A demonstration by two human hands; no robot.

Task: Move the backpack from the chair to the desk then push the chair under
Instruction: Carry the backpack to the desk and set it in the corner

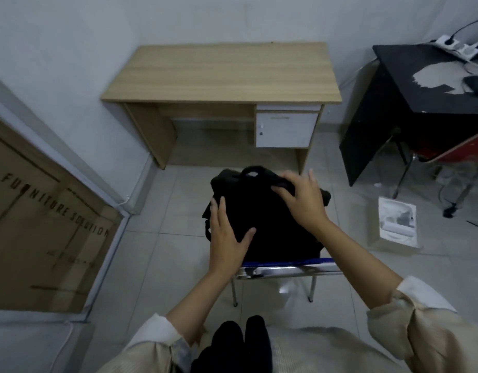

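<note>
Soft black fabric backpack sits on the seat of the blue-edged, chrome-framed chair, well short of the bare light-wood worktop at 12 o'clock. Left hand lies flat on the pack's 9 o'clock flank, fingers spread, pressing rather than gripping. Right hand is draped over the top edge at 1 o'clock, fingers curled onto dark fabric beside the carry loop; whether that grip is truly closed, cannot tell. Risks, as judged: a lift from flat palms may let the limp pack sag and slide out; a side strap hanging at 9 o'clock could snag the frame and drag the light chair along. White open box on the tiled floor at 3 o'clock is a trip hazard. The white drawer unit narrows the knee gap, so an off-line push could jam the chair.
</note>
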